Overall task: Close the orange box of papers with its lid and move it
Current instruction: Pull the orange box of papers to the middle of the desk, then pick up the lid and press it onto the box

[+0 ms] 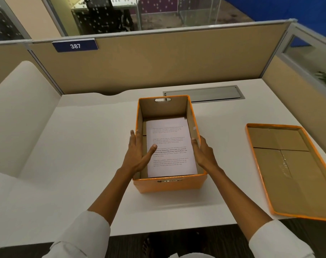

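Clasping orange box [167,185], left grip [138,153], right grip [205,154], lid [289,175] apart

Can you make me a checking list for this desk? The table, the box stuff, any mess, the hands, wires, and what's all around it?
Surface: white desk, with a metal hatch set in near the back.
Job's things: orange box stands open with papers lying flat inside. Its lid lies upside down on the desk to the right, apart from the box.
Clutter: nothing seen.
Hands: left hand holds the box's left wall, thumb inside and fingers outside. Right hand holds the right wall.
Cables: nothing seen.
Surroundings: tan partition behind the desk, with a blue sign reading 387.
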